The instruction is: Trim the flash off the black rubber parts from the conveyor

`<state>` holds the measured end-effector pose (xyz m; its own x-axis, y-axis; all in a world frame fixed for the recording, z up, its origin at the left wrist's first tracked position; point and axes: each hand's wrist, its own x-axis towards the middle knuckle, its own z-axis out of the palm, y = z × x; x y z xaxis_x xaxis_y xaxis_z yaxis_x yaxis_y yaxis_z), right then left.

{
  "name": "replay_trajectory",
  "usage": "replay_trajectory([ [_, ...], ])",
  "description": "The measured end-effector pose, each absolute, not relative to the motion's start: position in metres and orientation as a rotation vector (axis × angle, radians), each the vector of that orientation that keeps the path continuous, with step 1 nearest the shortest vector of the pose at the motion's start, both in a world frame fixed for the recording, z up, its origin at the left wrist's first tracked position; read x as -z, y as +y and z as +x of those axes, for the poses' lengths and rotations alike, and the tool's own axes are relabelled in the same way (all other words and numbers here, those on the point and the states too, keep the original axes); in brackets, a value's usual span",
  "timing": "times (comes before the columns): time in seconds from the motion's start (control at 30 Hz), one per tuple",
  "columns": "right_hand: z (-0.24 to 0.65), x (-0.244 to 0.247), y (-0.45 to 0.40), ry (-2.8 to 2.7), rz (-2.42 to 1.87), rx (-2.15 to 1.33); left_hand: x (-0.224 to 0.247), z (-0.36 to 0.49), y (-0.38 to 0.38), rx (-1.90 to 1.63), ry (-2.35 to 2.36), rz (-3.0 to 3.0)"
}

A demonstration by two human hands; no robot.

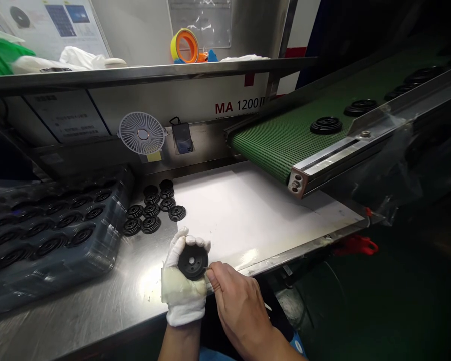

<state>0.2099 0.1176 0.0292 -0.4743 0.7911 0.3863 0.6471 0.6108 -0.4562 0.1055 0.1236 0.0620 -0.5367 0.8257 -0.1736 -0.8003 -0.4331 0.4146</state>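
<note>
My left hand [180, 286], in a white glove, is closed around a black round part [193, 261] with a hole in its middle. The part's flat face is turned up toward me. My bare right hand [237, 296] is closed in a pinch at the part's right edge. Something thin and small shows at its fingertips, too hidden to name. To the left of the white sheet stand several similar black ringed parts [151, 209] in a loose group on the metal table [135, 281].
A clear plastic tray [105, 250] with rows of black parts fills the left side. At the right, a green conveyor belt [270, 145] carries more parts above a white sheet [225, 210]. A small fan [142, 133] and a phone-like device [182, 138] sit below the shelf [143, 72].
</note>
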Motion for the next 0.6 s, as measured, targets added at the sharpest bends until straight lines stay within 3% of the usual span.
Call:
replay_trajectory([
  [0.23,0.204,-0.024,0.113,-2.290,-1.074,-0.346,-0.053,0.103,0.125,-2.130,0.607,0.153],
  [0.43,0.212,-0.023,0.120,-2.287,-1.090,-0.371,-0.050,0.093,0.116,-1.853,0.572,0.113],
  [0.6,0.210,-0.020,0.117,-2.285,-1.095,-0.351,-0.052,0.095,0.121,-1.973,0.510,0.076],
])
